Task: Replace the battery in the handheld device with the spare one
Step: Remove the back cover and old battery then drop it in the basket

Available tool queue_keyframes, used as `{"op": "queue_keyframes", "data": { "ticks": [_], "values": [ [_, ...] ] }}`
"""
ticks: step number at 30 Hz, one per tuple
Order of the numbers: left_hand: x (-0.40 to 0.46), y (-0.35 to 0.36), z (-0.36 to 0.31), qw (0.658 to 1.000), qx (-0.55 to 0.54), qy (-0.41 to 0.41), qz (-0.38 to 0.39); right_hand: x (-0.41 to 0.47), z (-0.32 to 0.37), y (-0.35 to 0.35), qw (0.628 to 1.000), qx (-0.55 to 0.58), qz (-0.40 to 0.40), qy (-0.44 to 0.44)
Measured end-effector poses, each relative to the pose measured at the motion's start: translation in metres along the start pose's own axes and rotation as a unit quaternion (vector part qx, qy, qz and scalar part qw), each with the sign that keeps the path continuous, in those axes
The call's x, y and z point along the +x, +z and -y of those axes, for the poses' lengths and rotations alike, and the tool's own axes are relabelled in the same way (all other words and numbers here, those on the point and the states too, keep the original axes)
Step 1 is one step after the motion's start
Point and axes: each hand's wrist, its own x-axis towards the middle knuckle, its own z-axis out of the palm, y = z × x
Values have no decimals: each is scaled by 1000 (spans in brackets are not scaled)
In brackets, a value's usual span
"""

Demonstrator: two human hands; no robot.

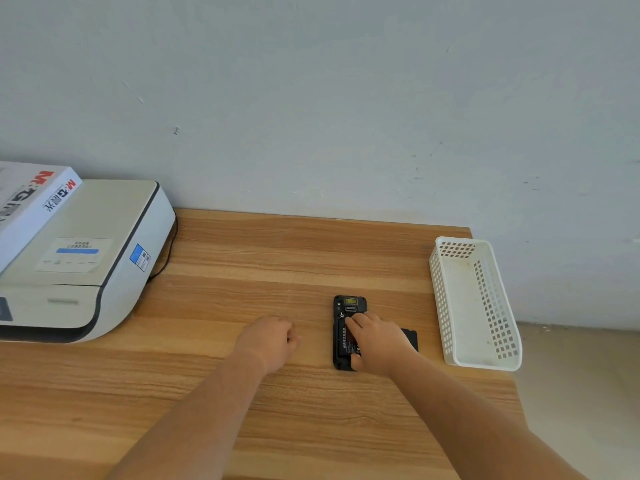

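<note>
I see the wooden desk, a white printer at its left and a white basket at its right. The handheld device lies back-up between them. My right hand spreads its fingers on the battery seated in it; my left hand rests curled, gripping nothing visible. A dark flat piece lies beside.
</note>
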Motion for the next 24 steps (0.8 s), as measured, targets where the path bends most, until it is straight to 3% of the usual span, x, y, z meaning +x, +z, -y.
{"op": "queue_keyframes", "data": {
  "ticks": [6, 13, 24],
  "values": [
    [3, -2, 2, 1000, 3, -8, 3, 4, 20, -2, 990, 92, -20, 106],
    [3, -2, 9, 1000, 12, -6, 2, 18, 53, 0, 923, 238, -18, 301],
    [6, -5, 12, 1000, -3, -5, -18, 25, 50, -5, 886, 312, -4, 343]
  ]
}}
